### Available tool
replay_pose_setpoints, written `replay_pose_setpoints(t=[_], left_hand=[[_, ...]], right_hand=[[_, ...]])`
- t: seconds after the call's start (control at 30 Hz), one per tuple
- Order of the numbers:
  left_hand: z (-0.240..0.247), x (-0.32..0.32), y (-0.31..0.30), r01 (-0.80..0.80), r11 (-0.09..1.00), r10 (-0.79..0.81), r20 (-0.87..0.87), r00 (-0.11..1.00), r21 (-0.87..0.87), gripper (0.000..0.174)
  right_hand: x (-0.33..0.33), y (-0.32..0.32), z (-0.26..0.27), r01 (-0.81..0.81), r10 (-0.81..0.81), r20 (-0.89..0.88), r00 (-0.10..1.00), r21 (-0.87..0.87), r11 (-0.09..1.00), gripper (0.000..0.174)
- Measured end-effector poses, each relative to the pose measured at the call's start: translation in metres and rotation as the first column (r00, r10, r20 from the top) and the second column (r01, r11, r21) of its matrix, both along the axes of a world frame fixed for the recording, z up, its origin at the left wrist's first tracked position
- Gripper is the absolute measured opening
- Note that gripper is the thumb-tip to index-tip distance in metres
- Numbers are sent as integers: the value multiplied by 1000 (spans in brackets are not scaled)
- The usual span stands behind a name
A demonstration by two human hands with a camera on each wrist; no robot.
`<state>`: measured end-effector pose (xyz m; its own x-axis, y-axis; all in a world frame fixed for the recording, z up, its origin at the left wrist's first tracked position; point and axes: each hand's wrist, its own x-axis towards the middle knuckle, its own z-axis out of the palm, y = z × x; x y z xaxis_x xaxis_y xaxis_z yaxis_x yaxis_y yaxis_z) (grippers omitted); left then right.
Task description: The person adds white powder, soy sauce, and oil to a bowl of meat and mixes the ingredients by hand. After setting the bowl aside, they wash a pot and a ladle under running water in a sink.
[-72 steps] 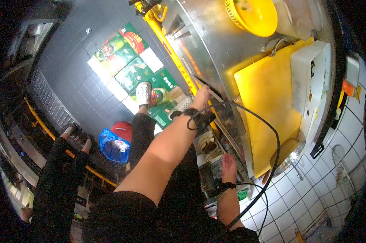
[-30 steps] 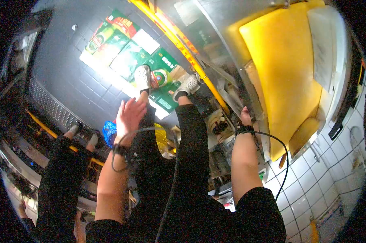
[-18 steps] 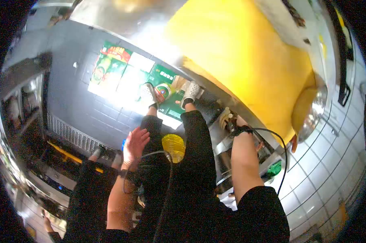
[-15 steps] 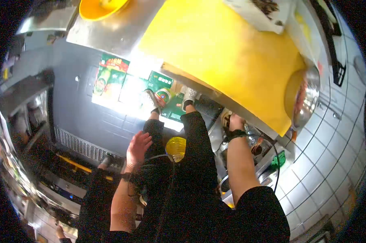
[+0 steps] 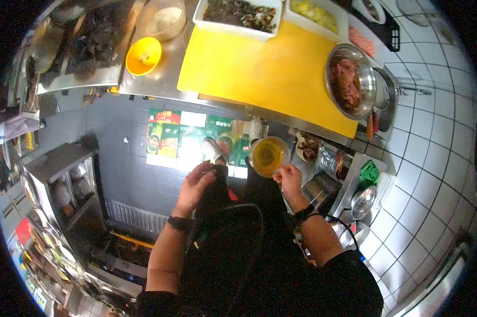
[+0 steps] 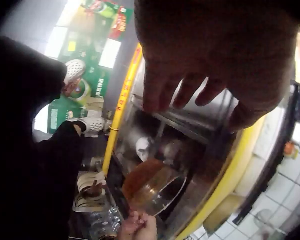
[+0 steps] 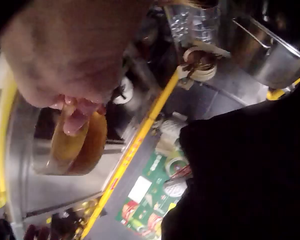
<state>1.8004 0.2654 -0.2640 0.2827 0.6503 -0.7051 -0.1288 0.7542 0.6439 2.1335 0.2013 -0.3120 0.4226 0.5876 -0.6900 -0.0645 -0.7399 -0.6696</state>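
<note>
In the head view my right hand (image 5: 291, 182) pinches the near rim of a clear round bowl (image 5: 268, 157) with amber liquid in it. The bowl is in front of the counter's edge, over the floor. Seen from the right wrist, the fingers curl over its rim and the bowl (image 7: 72, 150) looks tilted in that view. My left hand (image 5: 196, 185) hovers to the left of the bowl, apart from it, its fingers loosely bent and nothing in them. The left wrist view has this hand (image 6: 215, 60) large at the top, above the bowl (image 6: 155, 185).
A yellow cutting board (image 5: 249, 63) covers the steel counter (image 5: 164, 79). Around it stand a steel bowl of minced meat (image 5: 349, 87), a white tub of dark pieces (image 5: 238, 18) and a yellow bowl (image 5: 143, 56). Flattened green cartons (image 5: 164, 138) lie on the floor. Below is a shelf (image 5: 349, 179).
The left hand has drawn back from the counter edge to the lap. My right hand has reached below the counter and come out holding the clear bowl. The head view has turned towards the counter.
</note>
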Motion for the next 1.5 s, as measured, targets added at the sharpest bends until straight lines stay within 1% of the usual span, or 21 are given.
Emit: replay_pose_setpoints(t=[0.07,0.23,0.3,0.33,0.37,0.57,0.6,0.7,0.73,0.8,0.83,0.9,0.97,1.03,1.2,1.27,1.3,1.37,1.4,1.47,1.5], left_hand=[[24,7,12,169,982,-165,-55,985,82,59],[86,57,50,210,939,-197,-72,978,274,66],[108,84,70,118,959,-155,125,980,259,73],[116,94,82,166,956,-210,172,962,242,77],[118,107,92,171,924,-234,153,960,341,74],[152,174,141,26,948,-103,231,968,317,68],[156,184,147,2,946,-82,233,969,324,67],[160,211,168,-47,941,-33,228,973,336,66],[161,223,174,-63,946,-9,220,975,318,66],[158,242,187,-80,943,3,231,973,324,67],[155,251,192,-80,944,5,229,973,321,67],[152,268,201,-61,939,-17,224,974,339,68],[149,284,209,-67,940,0,197,980,334,69],[143,297,214,-81,942,27,167,986,325,69],[123,319,222,-104,948,46,193,980,302,70],[120,324,224,-86,946,35,167,985,313,70],[119,326,226,-65,943,19,142,990,327,69],[121,325,227,-57,945,13,134,991,323,70],[123,324,227,-49,946,8,129,992,320,70],[128,321,225,-81,952,41,141,989,295,71],[131,319,223,-111,957,71,153,986,268,71]], right_hand=[[-12,17,53,-96,96,-49,994,-10,995,15],[-2,59,115,-300,297,47,954,166,939,18],[2,89,159,-436,398,198,896,222,872,20],[6,104,174,-483,419,279,864,221,848,21],[15,114,177,-475,406,288,868,237,848,21],[66,177,224,-506,397,346,850,333,795,17],[75,187,223,-416,351,229,908,386,824,18],[112,219,239,-601,396,613,684,166,781,28],[118,229,248,-607,399,611,684,172,776,28],[126,244,269,-474,214,527,822,426,771,31],[131,252,266,-474,217,525,823,424,772,31],[138,271,255,-293,333,13,943,506,811,31],[146,292,234,-348,380,-1,925,401,848,31],[156,314,202,-570,470,331,818,353,742,29],[162,333,194,-438,426,115,897,351,827,29],[161,334,203,-228,290,-244,925,252,940,29],[163,334,200,-229,291,-246,924,252,940,29],[166,333,194,-39,160,-575,802,216,976,30],[170,335,189,-39,160,-577,801,216,976,30],[177,340,191,-17,159,-776,611,187,982,31],[181,340,198,-17,160,-776,610,189,982,31]])
